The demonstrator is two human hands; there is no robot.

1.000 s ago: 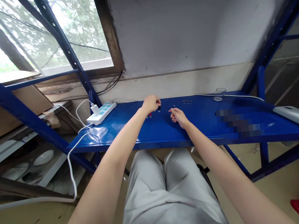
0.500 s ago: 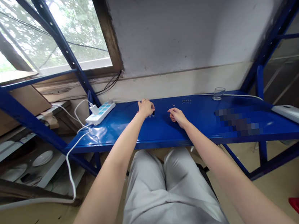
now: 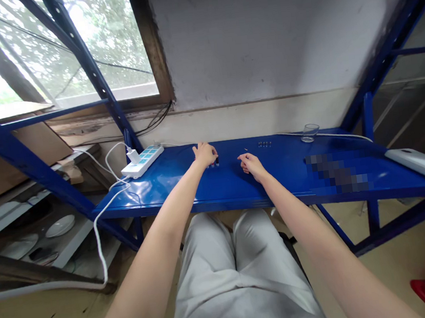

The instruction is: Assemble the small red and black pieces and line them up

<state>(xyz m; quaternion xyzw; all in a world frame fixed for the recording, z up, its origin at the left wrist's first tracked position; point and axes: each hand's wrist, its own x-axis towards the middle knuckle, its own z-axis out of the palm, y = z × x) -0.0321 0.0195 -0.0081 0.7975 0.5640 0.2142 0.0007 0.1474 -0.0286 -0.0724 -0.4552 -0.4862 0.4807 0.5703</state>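
Cylinder [image 3: 217,162], black, long axis vertical in view, light end down, sat at left hand [image 3: 205,154]; grasped or released, couldn't tell. Right hand [image 3: 251,164] was loosely clenched.

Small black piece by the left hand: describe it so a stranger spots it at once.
Find the blue table, then the person's left hand over it. The small black piece is at that hand's right edge; its black upper part sets it apart from the red-marked piece beside it.

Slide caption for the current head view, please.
Left hand at a small black piece on a blue table, right hand loosely curled nearby.
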